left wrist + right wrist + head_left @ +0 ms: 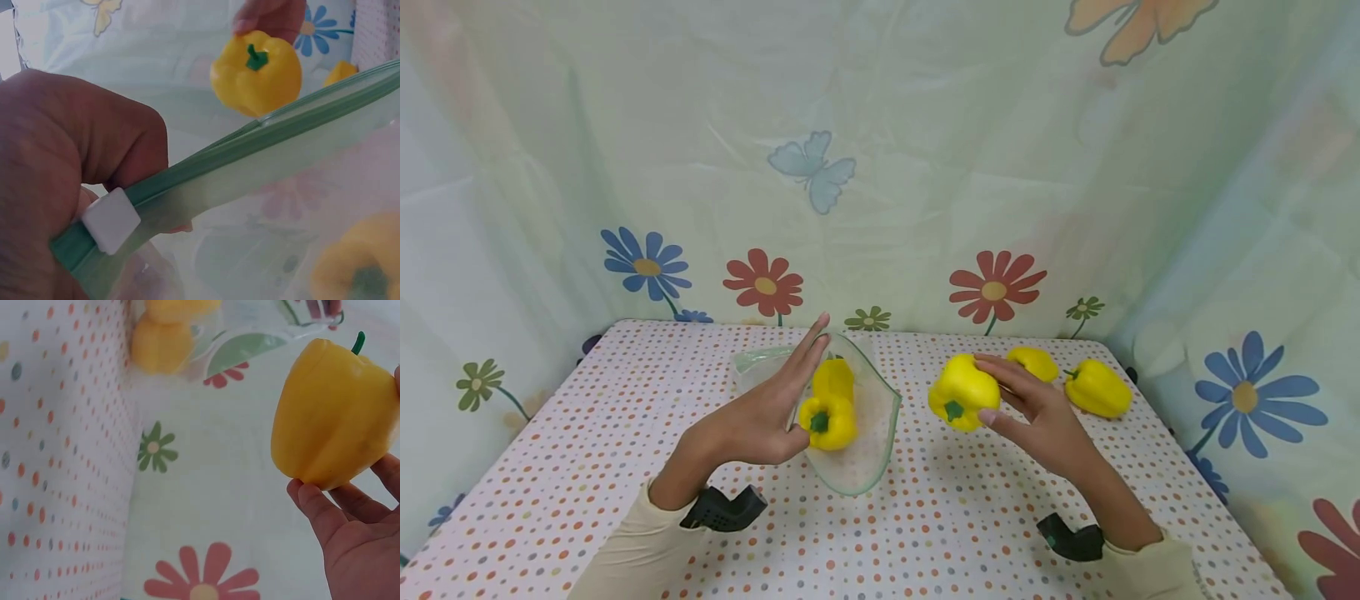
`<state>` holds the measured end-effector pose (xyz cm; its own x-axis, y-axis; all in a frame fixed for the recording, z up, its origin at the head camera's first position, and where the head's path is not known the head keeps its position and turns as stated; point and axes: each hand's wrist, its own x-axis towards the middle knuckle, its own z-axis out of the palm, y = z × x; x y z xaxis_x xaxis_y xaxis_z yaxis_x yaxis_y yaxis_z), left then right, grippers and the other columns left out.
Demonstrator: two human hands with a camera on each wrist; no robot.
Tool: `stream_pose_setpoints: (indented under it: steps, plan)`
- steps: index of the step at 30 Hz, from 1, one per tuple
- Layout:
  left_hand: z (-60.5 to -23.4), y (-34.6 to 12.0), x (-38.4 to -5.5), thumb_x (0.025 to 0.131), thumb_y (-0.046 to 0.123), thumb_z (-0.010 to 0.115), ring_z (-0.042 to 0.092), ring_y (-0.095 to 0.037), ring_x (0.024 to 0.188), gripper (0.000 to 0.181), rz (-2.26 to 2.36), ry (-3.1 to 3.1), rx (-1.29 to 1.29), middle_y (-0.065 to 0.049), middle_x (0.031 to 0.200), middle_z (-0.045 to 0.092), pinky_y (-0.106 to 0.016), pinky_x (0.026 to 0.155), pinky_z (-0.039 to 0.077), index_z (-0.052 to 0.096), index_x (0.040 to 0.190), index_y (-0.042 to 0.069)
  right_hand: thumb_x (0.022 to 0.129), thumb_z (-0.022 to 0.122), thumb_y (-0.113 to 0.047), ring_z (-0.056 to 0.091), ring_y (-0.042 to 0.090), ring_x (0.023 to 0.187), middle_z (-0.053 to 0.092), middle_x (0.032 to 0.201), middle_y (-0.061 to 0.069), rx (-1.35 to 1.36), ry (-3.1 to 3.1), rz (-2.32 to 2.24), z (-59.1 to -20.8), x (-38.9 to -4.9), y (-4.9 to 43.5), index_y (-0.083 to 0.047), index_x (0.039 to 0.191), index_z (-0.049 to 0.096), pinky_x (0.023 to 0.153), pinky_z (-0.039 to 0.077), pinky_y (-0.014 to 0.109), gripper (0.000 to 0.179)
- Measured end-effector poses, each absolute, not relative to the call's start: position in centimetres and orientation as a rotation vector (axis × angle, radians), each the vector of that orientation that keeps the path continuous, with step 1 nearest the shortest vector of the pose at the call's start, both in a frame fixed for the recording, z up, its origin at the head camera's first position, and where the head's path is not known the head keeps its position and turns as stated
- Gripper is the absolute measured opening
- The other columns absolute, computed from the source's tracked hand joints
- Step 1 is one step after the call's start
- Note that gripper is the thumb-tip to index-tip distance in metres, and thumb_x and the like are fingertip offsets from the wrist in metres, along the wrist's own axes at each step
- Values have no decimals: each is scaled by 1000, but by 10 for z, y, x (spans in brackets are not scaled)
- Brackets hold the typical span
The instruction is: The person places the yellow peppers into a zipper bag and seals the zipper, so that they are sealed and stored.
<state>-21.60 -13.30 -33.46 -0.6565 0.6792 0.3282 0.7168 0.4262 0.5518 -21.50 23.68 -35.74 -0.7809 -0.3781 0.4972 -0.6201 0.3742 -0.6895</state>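
R hand (1037, 421) pinches a yellow pepper (962, 390) btwn thumb & fingers, stem end twd wearer, raised above the table (790, 550), just R of the bag (871, 458). L hand (760, 421), nearer the bag, grips its green rim; mouth parted, two peppers (831, 423) inside. Gap btwn unobstructed; loose peppers (1099, 390) lie far R.
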Motion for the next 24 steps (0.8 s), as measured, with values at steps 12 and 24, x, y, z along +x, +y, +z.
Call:
stream_pose_setpoints:
  steps: [12,24]
  plan:
    - [-333,-131,-215,73,-5,51,-1,-18,147,104,-1036,-2603,-1271,2,160,-22,-41,103,41,-9,155,11,87,64,9,45,18,130,43,146,14,1112,-2246,1571,-345,-203,207,1,141,47,100,40,28,57]
    - [-333,-130,-214,73,-6,52,0,-20,147,103,-1011,-2582,-1288,1,160,-21,-39,96,47,-8,155,8,88,67,1,44,29,131,42,147,15,1399,-2184,1732,-345,-200,178,0,139,50,100,42,39,54]
